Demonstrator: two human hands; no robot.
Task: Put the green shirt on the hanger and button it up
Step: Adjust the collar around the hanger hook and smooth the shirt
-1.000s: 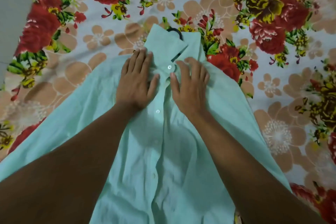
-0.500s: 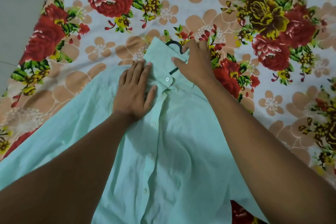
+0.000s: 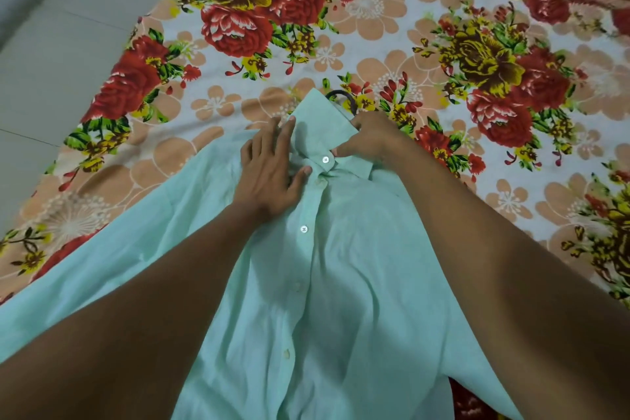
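Green shirt (image 3: pixel 341 283) lies buttoned, left hand (image 3: pixel 269 174) flat beside its collar (image 3: pixel 320 126), right hand (image 3: pixel 371 140) pinching there; tug hard and the hanger hook (image 3: pixel 344 99) may slip

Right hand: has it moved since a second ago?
Yes. The right hand left the shirt front beside the left hand and went up to the collar, near the hanger hook.

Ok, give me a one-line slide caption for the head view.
Left hand flat on green shirt, right hand pinching its collar; black hanger hook above, floral bedsheet beneath.
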